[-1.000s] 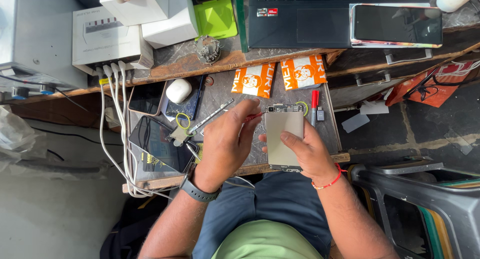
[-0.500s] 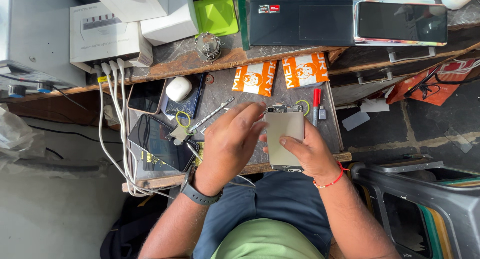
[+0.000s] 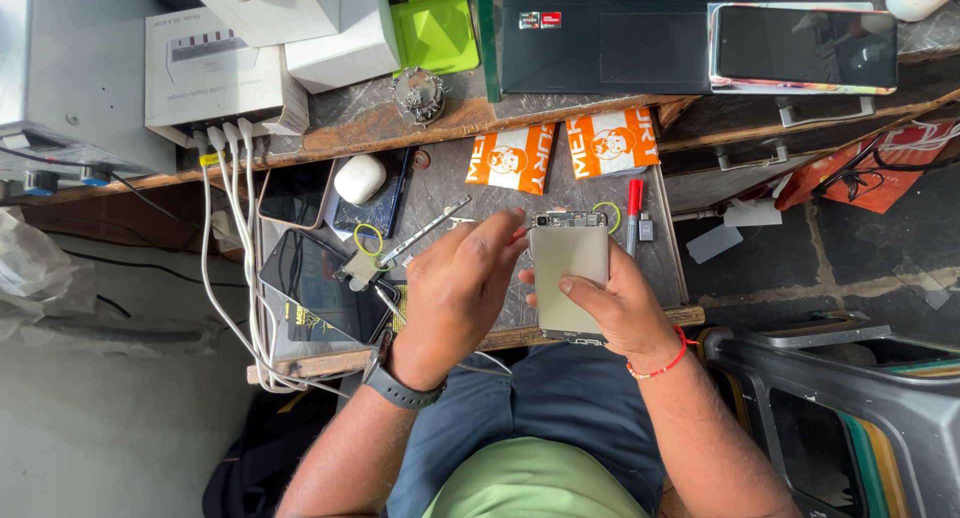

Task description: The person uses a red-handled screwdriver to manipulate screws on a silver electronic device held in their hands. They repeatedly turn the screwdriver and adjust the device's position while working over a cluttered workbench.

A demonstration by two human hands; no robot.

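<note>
The right hand (image 3: 615, 303) is wrapped around a silver phone body (image 3: 568, 278), thumb lying across its flat back and fingers curled under its far edge, holding it above the near part of the worktop (image 3: 560, 193) in front of the person's lap. The left hand (image 3: 455, 293) is cupped with its fingers bent toward the phone's top left corner, the fingertips just at the exposed strip of small parts along the upper edge; whether they pinch something small there cannot be told. The phone looks light, stiff and smooth, so it would likely slip if held loosely, and the open top end seems delicate; the long side edges, where the right hand already has it, look like the safest place to take hold. Just right of the phone lies a red-capped pen-like tool (image 3: 634, 210), and to its left a pair of tweezers (image 3: 425, 236) rests at a slant near a white earbud case (image 3: 359, 178) and two dark phones (image 3: 318, 293) lying flat. Two orange packets (image 3: 560, 150) sit at the back edge of this dark, worn lower surface. A higher shelf behind carries a laptop (image 3: 660, 33), another phone (image 3: 805, 46) on a stand, white boxes (image 3: 300, 23) and a green box (image 3: 435, 30), with white cables (image 3: 235, 248) dropping down the left side. The floor is grey concrete, and a plastic stool (image 3: 850, 408) stands to the right.
</note>
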